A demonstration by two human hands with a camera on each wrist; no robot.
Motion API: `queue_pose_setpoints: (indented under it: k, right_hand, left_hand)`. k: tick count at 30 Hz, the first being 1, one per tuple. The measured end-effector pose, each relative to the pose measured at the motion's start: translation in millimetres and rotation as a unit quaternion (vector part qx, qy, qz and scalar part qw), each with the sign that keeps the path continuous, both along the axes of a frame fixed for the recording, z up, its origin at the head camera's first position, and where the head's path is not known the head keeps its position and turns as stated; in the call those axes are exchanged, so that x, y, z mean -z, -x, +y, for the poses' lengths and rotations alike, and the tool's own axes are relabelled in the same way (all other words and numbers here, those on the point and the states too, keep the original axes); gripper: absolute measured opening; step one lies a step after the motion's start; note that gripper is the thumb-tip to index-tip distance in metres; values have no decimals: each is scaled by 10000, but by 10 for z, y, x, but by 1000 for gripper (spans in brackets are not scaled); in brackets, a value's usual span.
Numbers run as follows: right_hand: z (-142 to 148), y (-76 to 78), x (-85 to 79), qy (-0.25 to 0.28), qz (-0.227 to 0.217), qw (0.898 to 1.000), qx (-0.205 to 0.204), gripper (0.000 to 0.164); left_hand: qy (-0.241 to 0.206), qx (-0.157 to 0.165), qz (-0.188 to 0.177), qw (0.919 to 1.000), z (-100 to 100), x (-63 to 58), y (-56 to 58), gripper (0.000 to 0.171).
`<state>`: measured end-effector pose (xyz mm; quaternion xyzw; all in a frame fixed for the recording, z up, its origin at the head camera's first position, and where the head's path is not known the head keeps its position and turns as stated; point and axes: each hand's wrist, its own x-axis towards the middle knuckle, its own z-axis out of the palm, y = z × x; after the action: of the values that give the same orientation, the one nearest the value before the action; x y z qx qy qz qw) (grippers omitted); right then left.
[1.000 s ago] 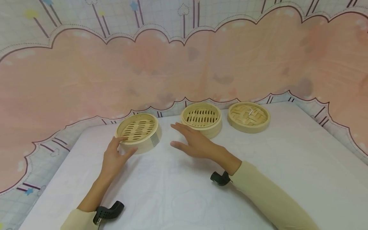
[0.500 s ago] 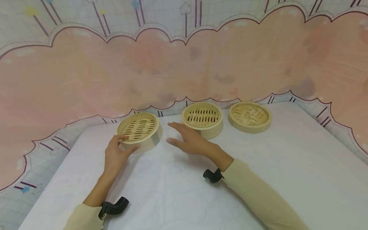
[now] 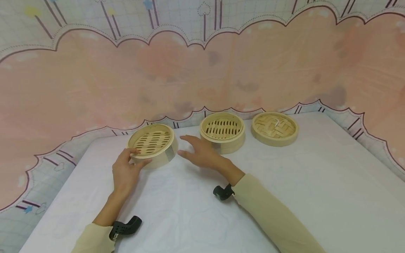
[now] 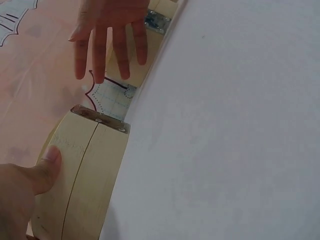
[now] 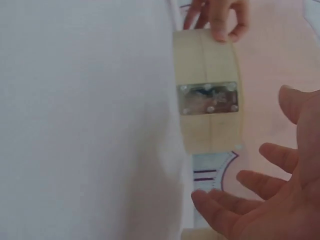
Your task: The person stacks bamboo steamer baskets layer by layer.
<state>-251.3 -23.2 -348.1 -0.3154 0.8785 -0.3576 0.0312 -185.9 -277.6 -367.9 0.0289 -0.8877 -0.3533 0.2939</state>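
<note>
A round bamboo steamer basket [image 3: 153, 146] with a slatted floor stands at the left of the table. My left hand [image 3: 126, 172] grips its near left side, the thumb pressed on the outer wall and fingers at the rim. In the left wrist view, that thumb lies on the basket's side wall [image 4: 82, 175], below a metal clasp. Right of this basket my right hand [image 3: 202, 154] hovers with fingers extended and spread, touching nothing. The right wrist view has the right hand [image 5: 275, 185] apart from the basket wall [image 5: 205, 132] and its metal plate.
A second steamer basket [image 3: 222, 131] stands at the back middle, just behind my right hand. Beside it to the right lies a woven bamboo lid [image 3: 274, 128]. A patterned cloth backdrop [image 3: 202, 77] rises behind the white table [image 3: 316, 182].
My right hand has moved left, away from the middle steamer basket and closer to the left one. The left hand keeps its grip on the left basket, which stays in place.
</note>
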Motion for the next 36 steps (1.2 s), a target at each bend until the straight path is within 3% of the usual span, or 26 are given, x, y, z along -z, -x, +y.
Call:
queue_pose_setpoints:
  k: [5, 13, 17, 25, 36]
  right_hand:
    - [-30, 31, 73, 240, -27, 9997, 2, 58]
    - [-12, 88, 105, 570, -117, 9983, -44, 60]
    - [12, 81, 61, 786, -134, 9968, -41, 59]
    - [62, 76, -1, 1179, -120, 9929, -59, 50]
    - [103, 60, -62, 1452, 381, 9885, -208, 38]
  left_hand:
    - [-92, 55, 232, 9997, -85, -9, 21, 35]
    - [-925, 324, -245, 9949, -187, -89, 11, 36]
    - [-1128, 569, -290, 9916, -218, -161, 3, 37]
    - [-1034, 1137, 104, 9881, -213, -258, -7, 38]
    - [-983, 1657, -206, 9811, -224, -286, -50, 38]
